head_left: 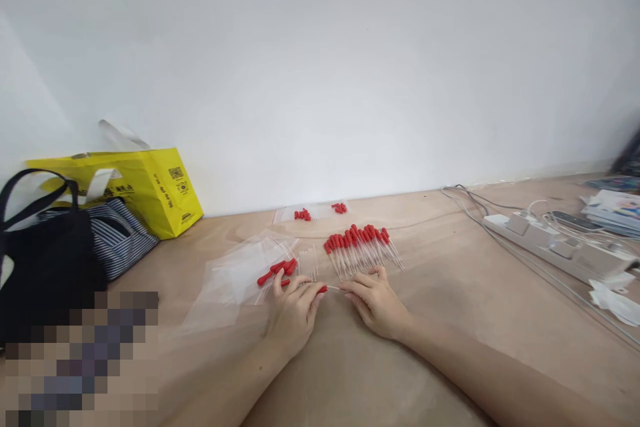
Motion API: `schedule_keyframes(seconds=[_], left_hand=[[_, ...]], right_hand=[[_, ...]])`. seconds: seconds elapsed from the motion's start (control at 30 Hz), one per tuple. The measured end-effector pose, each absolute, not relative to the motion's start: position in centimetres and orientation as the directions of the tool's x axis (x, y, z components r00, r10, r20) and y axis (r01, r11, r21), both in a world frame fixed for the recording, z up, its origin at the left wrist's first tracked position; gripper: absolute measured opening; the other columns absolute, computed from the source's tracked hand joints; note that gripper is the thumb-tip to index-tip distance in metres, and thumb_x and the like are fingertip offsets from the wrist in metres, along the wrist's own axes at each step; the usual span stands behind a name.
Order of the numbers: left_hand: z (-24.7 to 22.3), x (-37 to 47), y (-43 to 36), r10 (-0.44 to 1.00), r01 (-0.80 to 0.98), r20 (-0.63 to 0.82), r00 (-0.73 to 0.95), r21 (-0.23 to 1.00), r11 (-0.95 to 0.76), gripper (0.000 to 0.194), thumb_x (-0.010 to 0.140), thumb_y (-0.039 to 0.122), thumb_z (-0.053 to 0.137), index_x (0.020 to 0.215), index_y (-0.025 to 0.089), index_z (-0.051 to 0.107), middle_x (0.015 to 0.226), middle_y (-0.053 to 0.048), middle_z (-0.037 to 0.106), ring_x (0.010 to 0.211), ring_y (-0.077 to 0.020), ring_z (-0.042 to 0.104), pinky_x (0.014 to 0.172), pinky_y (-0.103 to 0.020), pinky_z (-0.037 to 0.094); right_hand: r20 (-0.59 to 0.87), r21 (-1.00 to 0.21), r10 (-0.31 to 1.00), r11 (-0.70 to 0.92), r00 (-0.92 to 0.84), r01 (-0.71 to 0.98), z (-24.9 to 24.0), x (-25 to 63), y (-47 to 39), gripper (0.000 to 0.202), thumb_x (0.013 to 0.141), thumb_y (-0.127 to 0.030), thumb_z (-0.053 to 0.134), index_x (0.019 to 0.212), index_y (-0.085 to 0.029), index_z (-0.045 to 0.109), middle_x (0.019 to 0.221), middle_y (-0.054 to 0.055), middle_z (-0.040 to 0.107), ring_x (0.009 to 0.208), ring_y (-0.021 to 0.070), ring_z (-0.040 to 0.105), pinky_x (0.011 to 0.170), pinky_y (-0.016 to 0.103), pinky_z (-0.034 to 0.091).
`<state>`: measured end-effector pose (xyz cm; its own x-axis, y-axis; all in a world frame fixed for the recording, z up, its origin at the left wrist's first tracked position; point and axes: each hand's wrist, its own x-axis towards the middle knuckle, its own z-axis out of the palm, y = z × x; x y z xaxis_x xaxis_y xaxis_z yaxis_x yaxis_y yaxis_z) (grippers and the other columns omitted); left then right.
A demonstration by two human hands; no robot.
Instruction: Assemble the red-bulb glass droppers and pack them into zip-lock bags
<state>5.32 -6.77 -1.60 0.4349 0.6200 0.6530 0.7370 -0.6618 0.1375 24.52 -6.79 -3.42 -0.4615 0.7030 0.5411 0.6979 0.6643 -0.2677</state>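
head view, as i see it from beside the table: a small red, rubbery-looking bulb (323,289) and a thin, pale, see-through tube (333,288) lie end to end between the two hands, over the light brown wood-grained tabletop (465,300). the left hand (295,310) has its thumb and fingertips closed on the bulb; the right hand (375,300) seems to pinch the tube near its far end, fingers bent and drawn together. how deep the tube sits in the bulb i can't tell.

both pieces ought to be very light. the bulb should be soft and grippy, squashing if pressed hard, so i'd take it round its neck. the tube looks stiff but slender, perhaps slick; whether glass or plastic, i can't say. i'd hold it close to the joint and push straight, since a sideways load far out could bend or snap it. just beyond the hands lies a fanned row of red-capped clear droppers (361,247), their narrow tips probably the weakest part.
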Motion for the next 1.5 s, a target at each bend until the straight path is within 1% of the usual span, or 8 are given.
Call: schedule_keyframes(seconds=[0.23,0.4,0.63,0.77,0.9,1.1,1.37,1.5], left_hand=[[-1.3,5.3,-7.0,0.616,0.718,0.661,0.429,0.164,-0.676,0.018,0.084,0.018,0.042,0.078,0.020,0.059,0.073,0.002,0.067,0.075,-0.0173,0.058,0.097,-0.050,0.014],[-1.3,5.2,-7.0,0.587,0.686,0.669,0.456,0.155,-0.710,0.020,0.084,0.019,0.042,0.074,0.020,0.059,0.068,0.001,0.065,0.075,-0.0175,0.058,0.097,-0.051,0.011],[-1.1,5.2,-7.3,0.579,0.668,0.621,0.529,0.117,-0.735,0.019,0.083,0.017,0.040,0.075,0.020,0.058,0.069,0.002,0.065,0.077,-0.0167,0.058,0.097,-0.050,0.011],[-0.9,5.3,-7.4,0.569,0.645,0.599,0.563,0.113,-0.756,0.022,0.084,0.018,0.037,0.074,0.020,0.057,0.067,0.002,0.065,0.077,-0.0163,0.057,0.099,-0.050,0.006],[-1.0,5.3,-7.4,0.559,0.640,0.620,0.550,0.116,-0.759,0.021,0.083,0.018,0.038,0.073,0.020,0.056,0.067,0.002,0.065,0.075,-0.0161,0.058,0.099,-0.050,0.006],[-1.0,5.3,-7.3,0.547,0.622,0.628,0.553,0.126,-0.773,0.018,0.082,0.017,0.040,0.071,0.020,0.055,0.067,0.003,0.064,0.074,-0.0153,0.058,0.099,-0.049,0.005],[-1.0,5.3,-7.5,0.549,0.606,0.610,0.572,0.137,-0.784,0.020,0.083,0.018,0.040,0.070,0.020,0.055,0.066,0.003,0.064,0.075,-0.0162,0.057,0.098,-0.051,0.001],[-1.2,5.2,-7.2,0.559,0.617,0.600,0.572,0.133,-0.775,0.019,0.083,0.018,0.041,0.072,0.020,0.056,0.067,0.004,0.065,0.075,-0.0159,0.057,0.098,-0.049,0.003]], right_hand=[[0.584,-0.176,0.629,0.715,-0.513,0.676,-3.8,24.5,-6.8,0.026,0.083,-0.014,0.040,0.102,-0.022,0.055,0.080,0.002,0.059,0.069,0.0110,0.049,0.074,0.030,0.022],[0.603,-0.091,0.577,0.736,-0.551,0.670,-3.7,24.7,-6.5,0.031,0.077,-0.007,0.039,0.094,-0.022,0.059,0.071,0.000,0.056,0.061,0.0090,0.045,0.070,0.029,0.020],[0.598,-0.031,0.535,0.759,-0.596,0.650,-3.4,25.0,-6.3,0.034,0.073,-0.004,0.036,0.092,-0.021,0.059,0.070,0.000,0.056,0.066,0.0110,0.046,0.069,0.031,0.018],[0.595,-0.002,0.521,0.763,-0.612,0.647,-3.5,24.9,-6.2,0.030,0.072,-0.005,0.039,0.090,-0.021,0.058,0.072,0.000,0.056,0.068,0.0115,0.046,0.068,0.030,0.018],[0.622,-0.031,0.528,0.754,-0.578,0.656,-3.5,24.5,-6.3,0.028,0.072,-0.005,0.039,0.087,-0.019,0.058,0.068,0.000,0.053,0.065,0.0109,0.045,0.065,0.029,0.018],[0.641,-0.087,0.532,0.766,-0.553,0.637,-3.4,23.8,-6.6,0.023,0.076,-0.010,0.038,0.082,-0.018,0.058,0.067,0.000,0.054,0.059,0.0102,0.042,0.063,0.029,0.017],[0.638,-0.124,0.546,0.769,-0.542,0.628,-3.4,23.1,-6.9,0.023,0.077,-0.011,0.037,0.080,-0.018,0.058,0.066,0.000,0.054,0.056,0.0096,0.041,0.061,0.029,0.017],[0.623,-0.146,0.567,0.761,-0.539,0.632,-3.5,23.0,-6.8,0.022,0.080,-0.012,0.038,0.080,-0.018,0.059,0.067,0.000,0.055,0.057,0.0097,0.042,0.062,0.028,0.018]])
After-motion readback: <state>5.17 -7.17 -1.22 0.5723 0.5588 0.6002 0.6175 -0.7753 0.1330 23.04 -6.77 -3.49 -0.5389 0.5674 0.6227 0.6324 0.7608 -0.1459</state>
